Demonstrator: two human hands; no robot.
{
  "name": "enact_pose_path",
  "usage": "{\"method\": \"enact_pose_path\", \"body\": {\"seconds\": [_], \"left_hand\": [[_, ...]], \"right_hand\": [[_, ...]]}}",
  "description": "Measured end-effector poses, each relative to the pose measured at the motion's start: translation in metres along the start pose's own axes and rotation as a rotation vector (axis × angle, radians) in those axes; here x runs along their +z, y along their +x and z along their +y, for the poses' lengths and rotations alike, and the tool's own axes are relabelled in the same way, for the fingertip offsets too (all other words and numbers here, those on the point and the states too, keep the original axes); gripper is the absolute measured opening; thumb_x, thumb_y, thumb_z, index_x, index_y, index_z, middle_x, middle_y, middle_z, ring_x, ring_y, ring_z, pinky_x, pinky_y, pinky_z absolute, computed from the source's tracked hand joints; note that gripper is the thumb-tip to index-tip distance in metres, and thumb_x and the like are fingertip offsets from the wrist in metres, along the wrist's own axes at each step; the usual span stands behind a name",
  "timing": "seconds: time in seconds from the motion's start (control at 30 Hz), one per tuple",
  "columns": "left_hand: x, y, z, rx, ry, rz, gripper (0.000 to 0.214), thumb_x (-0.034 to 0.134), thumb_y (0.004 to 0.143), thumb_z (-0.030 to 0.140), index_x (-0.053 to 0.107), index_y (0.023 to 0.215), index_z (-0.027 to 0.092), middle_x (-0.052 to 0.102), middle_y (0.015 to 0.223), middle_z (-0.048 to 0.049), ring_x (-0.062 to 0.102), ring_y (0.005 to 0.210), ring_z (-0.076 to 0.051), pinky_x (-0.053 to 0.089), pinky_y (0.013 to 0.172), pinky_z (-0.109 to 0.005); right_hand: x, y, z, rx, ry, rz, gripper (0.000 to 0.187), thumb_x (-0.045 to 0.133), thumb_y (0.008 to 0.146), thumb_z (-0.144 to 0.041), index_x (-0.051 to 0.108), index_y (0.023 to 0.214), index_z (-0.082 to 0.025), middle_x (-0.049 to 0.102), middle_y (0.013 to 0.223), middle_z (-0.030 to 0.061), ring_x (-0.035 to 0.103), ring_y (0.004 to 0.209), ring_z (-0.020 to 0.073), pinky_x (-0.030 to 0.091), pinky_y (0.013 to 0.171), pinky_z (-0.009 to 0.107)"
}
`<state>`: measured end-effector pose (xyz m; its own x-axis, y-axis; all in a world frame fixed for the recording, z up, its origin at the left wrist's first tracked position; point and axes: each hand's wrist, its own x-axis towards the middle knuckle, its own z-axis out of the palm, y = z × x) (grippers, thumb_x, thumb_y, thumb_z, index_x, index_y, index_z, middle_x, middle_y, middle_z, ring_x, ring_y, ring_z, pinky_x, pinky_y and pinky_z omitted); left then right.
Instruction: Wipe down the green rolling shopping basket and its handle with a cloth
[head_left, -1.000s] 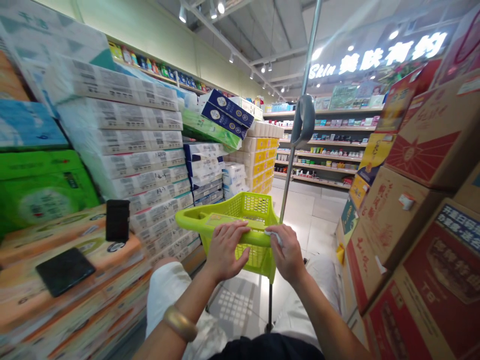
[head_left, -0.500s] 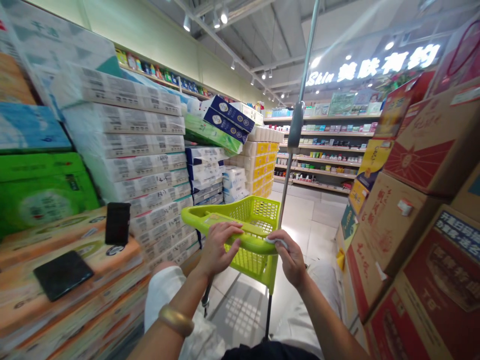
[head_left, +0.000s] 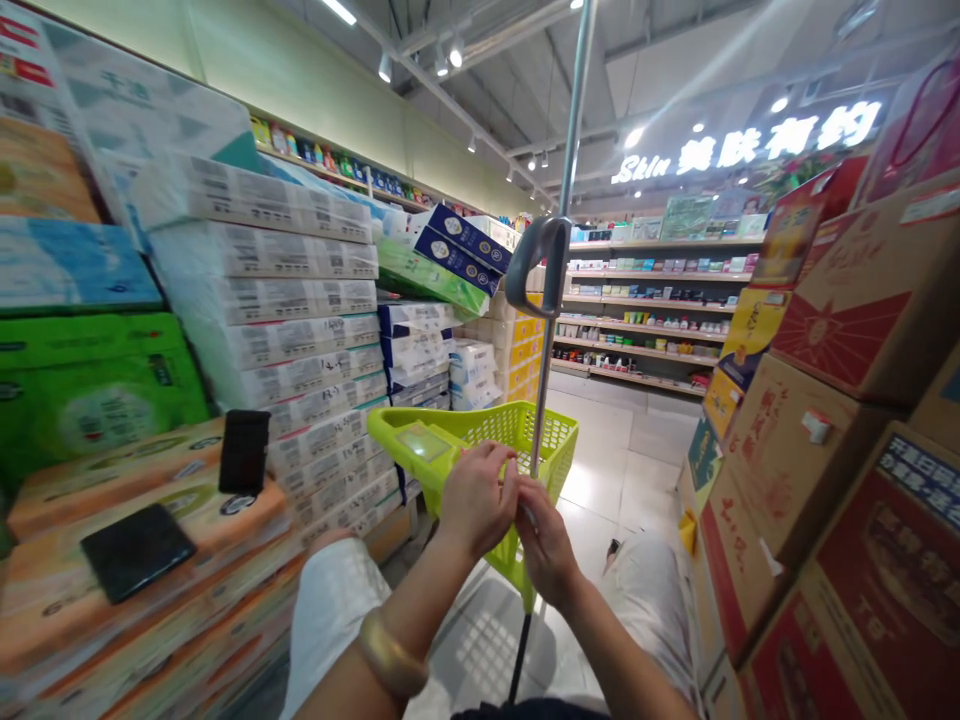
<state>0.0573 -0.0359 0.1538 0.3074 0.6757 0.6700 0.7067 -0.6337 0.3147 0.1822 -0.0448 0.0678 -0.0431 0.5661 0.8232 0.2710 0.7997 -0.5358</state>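
A lime-green shopping basket cart stands in the aisle in front of me, with a metal pole and a grey grip rising from it. My left hand, a gold bangle on its wrist, curls over the near rim of the basket. My right hand is closed right beside it, touching it at the rim near the pole. A sliver of a small white tissue shows between the fingers of my right hand.
Stacked tissue-paper packs fill the left side, with a black phone propped upright and a flat black case lying on them. Cardboard boxes tower on the right. Tiled floor leads to shelves beyond.
The basket has swung so its corner points at me and the grey grip has moved left. My right hand has slid left along the rim until it meets my left hand.
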Motion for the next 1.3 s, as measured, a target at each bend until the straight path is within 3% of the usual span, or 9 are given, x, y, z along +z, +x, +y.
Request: {"method": "enact_pose_path", "body": {"seconds": [0.1, 0.33, 0.47, 0.53, 0.77, 0.93, 1.1, 1.17, 1.3], "left_hand": [[0.007, -0.004, 0.006, -0.048, 0.041, -0.067, 0.032, 0.03, 0.095, 0.029, 0.061, 0.099, 0.021, 0.066, 0.096, -0.0045, 0.063, 0.082, -0.018, 0.048, 0.073, -0.031], [0.013, -0.014, 0.0, -0.005, 0.125, -0.095, 0.03, 0.033, 0.095, 0.027, 0.059, 0.107, 0.021, 0.07, 0.098, -0.006, 0.065, 0.087, -0.021, 0.049, 0.076, -0.034], [0.012, -0.014, 0.0, 0.007, 0.094, -0.092, 0.03, 0.034, 0.094, 0.026, 0.057, 0.112, 0.021, 0.07, 0.101, -0.0058, 0.066, 0.088, -0.02, 0.049, 0.077, -0.033], [0.013, -0.015, -0.001, 0.005, 0.095, -0.081, 0.029, 0.036, 0.093, 0.025, 0.056, 0.113, 0.021, 0.07, 0.101, -0.0055, 0.066, 0.088, -0.02, 0.049, 0.077, -0.033], [0.014, -0.02, -0.003, 0.049, 0.115, -0.042, 0.025, 0.04, 0.089, 0.022, 0.053, 0.11, 0.021, 0.07, 0.092, -0.0049, 0.066, 0.084, -0.022, 0.048, 0.075, -0.034], [0.016, -0.021, -0.006, 0.08, 0.116, -0.009, 0.025, 0.041, 0.09, 0.024, 0.053, 0.111, 0.02, 0.07, 0.095, -0.0063, 0.066, 0.083, -0.021, 0.048, 0.076, -0.034], [0.015, -0.021, -0.007, 0.109, 0.115, -0.022, 0.024, 0.041, 0.089, 0.023, 0.052, 0.11, 0.02, 0.069, 0.09, -0.0058, 0.066, 0.081, -0.021, 0.048, 0.074, -0.034], [0.014, -0.021, -0.008, 0.112, 0.118, -0.026, 0.023, 0.04, 0.089, 0.023, 0.052, 0.109, 0.02, 0.069, 0.09, -0.0056, 0.066, 0.081, -0.021, 0.048, 0.073, -0.034], [0.017, -0.021, -0.009, 0.115, 0.15, -0.015, 0.026, 0.04, 0.089, 0.022, 0.051, 0.113, 0.02, 0.069, 0.09, -0.0055, 0.066, 0.08, -0.022, 0.048, 0.072, -0.035]], "right_hand": [[0.0, -0.004, 0.009, 0.009, 0.016, 0.062, 0.026, 0.043, 0.096, -0.024, 0.057, 0.118, -0.027, 0.06, 0.121, 0.008, 0.056, 0.116, 0.0208, 0.046, 0.101, 0.041], [0.013, -0.011, 0.017, 0.077, 0.01, 0.303, 0.022, 0.045, 0.096, -0.029, 0.061, 0.11, -0.024, 0.065, 0.111, 0.007, 0.061, 0.108, 0.0204, 0.048, 0.097, 0.04], [0.014, -0.011, 0.02, 0.306, 0.077, 0.545, 0.024, 0.046, 0.094, -0.038, 0.059, 0.108, -0.022, 0.067, 0.099, 0.0061, 0.065, 0.091, 0.0194, 0.053, 0.079, 0.034], [0.012, -0.003, 0.022, 0.419, 0.167, 0.587, 0.029, 0.049, 0.092, -0.042, 0.058, 0.111, -0.022, 0.068, 0.098, 0.0056, 0.066, 0.086, 0.0186, 0.054, 0.073, 0.031], [-0.009, 0.083, 0.01, 0.525, 0.496, 0.482, 0.033, 0.059, 0.08, -0.044, 0.059, 0.101, -0.019, 0.067, 0.074, -0.0005, 0.063, 0.065, 0.0146, 0.051, 0.061, 0.027], [-0.03, 0.132, -0.005, 0.281, 0.403, 0.681, 0.032, 0.061, 0.08, -0.042, 0.059, 0.103, -0.02, 0.068, 0.088, 0.0003, 0.063, 0.075, 0.0116, 0.05, 0.07, 0.025], [-0.014, 0.11, -0.003, 0.495, 0.607, 0.364, 0.028, 0.063, 0.076, -0.044, 0.06, 0.09, -0.02, 0.065, 0.07, -0.0018, 0.06, 0.06, 0.0129, 0.049, 0.056, 0.025], [-0.011, 0.107, -0.004, 0.546, 0.7, 0.31, 0.024, 0.062, 0.076, -0.042, 0.059, 0.085, -0.02, 0.062, 0.064, -0.0031, 0.057, 0.054, 0.0129, 0.048, 0.051, 0.025], [-0.026, 0.145, -0.022, 0.472, 0.826, 0.18, 0.019, 0.056, 0.079, -0.037, 0.06, 0.082, -0.019, 0.062, 0.065, -0.0016, 0.057, 0.054, 0.0126, 0.046, 0.05, 0.024]]}}
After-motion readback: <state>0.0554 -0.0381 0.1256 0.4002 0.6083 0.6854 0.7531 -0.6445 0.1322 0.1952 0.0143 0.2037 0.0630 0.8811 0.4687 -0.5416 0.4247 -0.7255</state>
